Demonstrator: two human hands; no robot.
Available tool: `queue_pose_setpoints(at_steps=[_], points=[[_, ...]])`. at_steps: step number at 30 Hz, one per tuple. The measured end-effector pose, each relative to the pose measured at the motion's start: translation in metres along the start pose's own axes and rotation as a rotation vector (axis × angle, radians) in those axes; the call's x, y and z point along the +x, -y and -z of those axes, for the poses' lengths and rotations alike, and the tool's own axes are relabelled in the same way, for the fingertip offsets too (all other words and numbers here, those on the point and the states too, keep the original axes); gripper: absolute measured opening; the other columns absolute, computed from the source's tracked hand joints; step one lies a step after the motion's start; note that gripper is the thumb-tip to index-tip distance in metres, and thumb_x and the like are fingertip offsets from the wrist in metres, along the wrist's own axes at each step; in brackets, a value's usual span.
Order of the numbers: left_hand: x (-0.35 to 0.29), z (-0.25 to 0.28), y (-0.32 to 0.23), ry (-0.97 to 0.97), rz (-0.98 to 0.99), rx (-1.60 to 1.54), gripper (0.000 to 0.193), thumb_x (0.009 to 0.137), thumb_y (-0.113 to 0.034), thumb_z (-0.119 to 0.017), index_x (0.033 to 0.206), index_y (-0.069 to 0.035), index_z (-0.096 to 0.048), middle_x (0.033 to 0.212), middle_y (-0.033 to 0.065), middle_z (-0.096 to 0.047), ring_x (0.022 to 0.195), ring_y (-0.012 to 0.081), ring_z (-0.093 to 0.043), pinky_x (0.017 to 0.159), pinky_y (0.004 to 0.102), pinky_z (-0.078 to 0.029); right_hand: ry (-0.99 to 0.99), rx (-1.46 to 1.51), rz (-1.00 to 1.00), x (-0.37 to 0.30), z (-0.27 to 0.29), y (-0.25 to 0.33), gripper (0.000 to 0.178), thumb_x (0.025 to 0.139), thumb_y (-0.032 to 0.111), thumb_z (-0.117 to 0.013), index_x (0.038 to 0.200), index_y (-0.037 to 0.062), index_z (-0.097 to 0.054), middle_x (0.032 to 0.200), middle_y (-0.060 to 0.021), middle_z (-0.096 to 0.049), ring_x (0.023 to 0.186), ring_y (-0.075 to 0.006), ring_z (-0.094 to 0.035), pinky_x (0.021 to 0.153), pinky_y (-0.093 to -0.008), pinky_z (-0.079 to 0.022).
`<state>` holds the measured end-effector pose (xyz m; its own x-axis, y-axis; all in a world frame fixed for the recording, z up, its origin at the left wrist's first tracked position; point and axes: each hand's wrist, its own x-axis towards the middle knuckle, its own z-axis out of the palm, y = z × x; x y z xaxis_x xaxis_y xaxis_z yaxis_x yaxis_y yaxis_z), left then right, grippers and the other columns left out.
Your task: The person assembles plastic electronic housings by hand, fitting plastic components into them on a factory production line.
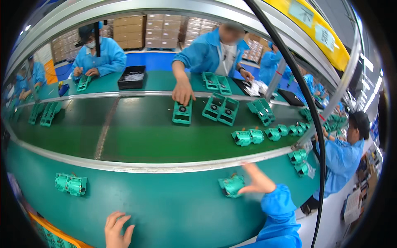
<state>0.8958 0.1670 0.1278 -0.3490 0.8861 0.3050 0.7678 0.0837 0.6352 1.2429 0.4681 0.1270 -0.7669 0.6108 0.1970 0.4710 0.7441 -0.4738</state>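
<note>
My right hand (260, 182), in a blue sleeve, reaches over the right part of the green work surface with thumb and fingers spread. Right beside it lies a green plastic housing (231, 186); the thumb is at its right side, and whether they touch I cannot tell. At the lower middle, my left hand (117, 231) hovers over or rests on the surface, its fingers apart and nothing in them. Farther left sits a pair of similar green housings (70, 184), away from both hands.
Beyond a metal rail (165, 167) runs a green conveyor belt (149, 140) carrying several green housings (248, 137). Across it, a co-worker's hand (183, 91) is on a green case (182, 113). A black cable (316, 124) hangs at right. An orange-rimmed crate (58, 233) stands lower left.
</note>
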Motion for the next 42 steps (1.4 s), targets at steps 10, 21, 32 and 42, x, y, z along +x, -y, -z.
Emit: queue_pose_setpoints(at_steps=[10,21,32,42], points=[[-0.164,0.095,0.028,-0.586,0.353,0.577,0.022,0.061,-0.001,-0.063,0.082,-0.003,-0.056,0.089,0.0138,-0.052,0.090,0.0336,-0.050,0.077,0.0415,-0.042,0.122,-0.314,0.058,0.057,0.057,-0.233,0.079,0.047,0.034,-0.079,0.116,0.0063,-0.052,0.124,-0.0178,-0.043,0.118,-0.0371,-0.035,0.092,-0.0451,-0.034],[-0.299,0.083,0.013,-0.837,0.841,0.759,0.020,0.077,-0.021,-0.060,0.089,-0.005,-0.059,0.090,0.0131,-0.056,0.085,0.0300,-0.052,0.076,0.0382,-0.042,0.524,-0.159,0.833,0.458,-0.148,0.006,0.067,0.069,0.038,-0.067,0.122,0.0042,-0.043,0.116,-0.0214,-0.047,0.102,-0.0372,-0.048,0.086,-0.0413,-0.039],[-0.297,0.085,0.011,-0.792,0.889,0.769,0.020,0.080,-0.024,-0.057,0.084,-0.005,-0.059,0.082,0.0095,-0.057,0.079,0.0273,-0.053,0.073,0.0363,-0.043,0.519,-0.026,0.823,0.454,-0.196,0.096,0.060,0.067,0.031,-0.067,0.116,0.0027,-0.047,0.108,-0.0196,-0.051,0.096,-0.0336,-0.051,0.082,-0.0387,-0.041],[-0.296,0.084,0.012,-0.742,0.851,0.775,0.018,0.077,-0.022,-0.059,0.083,-0.005,-0.058,0.085,0.0117,-0.055,0.080,0.0304,-0.052,0.071,0.0388,-0.042,0.442,-0.044,0.399,0.306,-0.097,0.009,0.054,0.065,0.025,-0.068,0.110,0.0012,-0.052,0.100,-0.0179,-0.054,0.091,-0.0303,-0.053,0.079,-0.0363,-0.043]])
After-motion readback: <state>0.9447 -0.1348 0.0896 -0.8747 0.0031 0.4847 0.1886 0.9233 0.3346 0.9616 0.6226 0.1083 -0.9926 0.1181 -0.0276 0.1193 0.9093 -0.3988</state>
